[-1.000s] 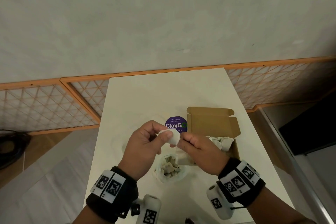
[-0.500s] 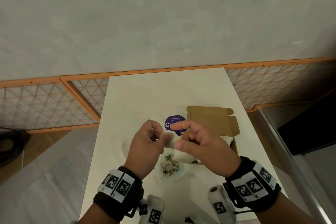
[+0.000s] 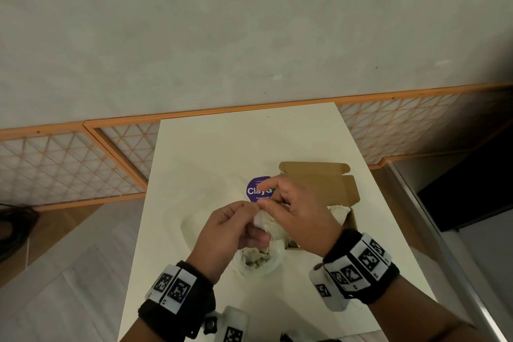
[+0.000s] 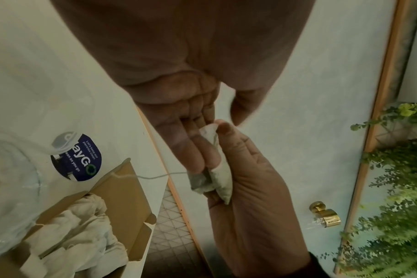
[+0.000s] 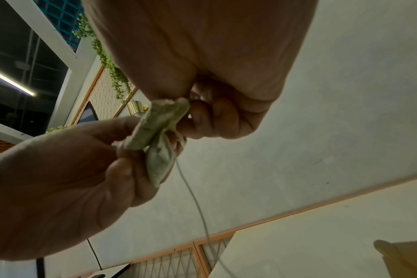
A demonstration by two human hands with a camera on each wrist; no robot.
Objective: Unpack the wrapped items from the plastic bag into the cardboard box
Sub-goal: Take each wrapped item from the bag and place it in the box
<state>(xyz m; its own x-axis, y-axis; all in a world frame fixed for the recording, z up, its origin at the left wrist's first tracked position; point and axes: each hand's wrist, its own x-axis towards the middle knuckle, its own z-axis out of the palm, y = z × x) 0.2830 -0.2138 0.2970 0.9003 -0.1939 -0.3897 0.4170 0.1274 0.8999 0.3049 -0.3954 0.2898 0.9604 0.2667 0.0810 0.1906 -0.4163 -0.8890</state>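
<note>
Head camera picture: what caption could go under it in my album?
Both hands, left hand and right hand, hold a white wrapped item above the plastic bag.

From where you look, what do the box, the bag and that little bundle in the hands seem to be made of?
The box looks like plain brown cardboard, matte, with die-cut flaps. The bag seems thin clear plastic: glossy, crinkled, its contents showing through. The bundle, held by the left hand and right hand, looks like soft off-white cloth or paper, with a thread trailing.

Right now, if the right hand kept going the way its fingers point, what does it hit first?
Probably the wrapped item, which the right hand already pinches, then the left hand gripping its other side. Depth is unclear.
</note>
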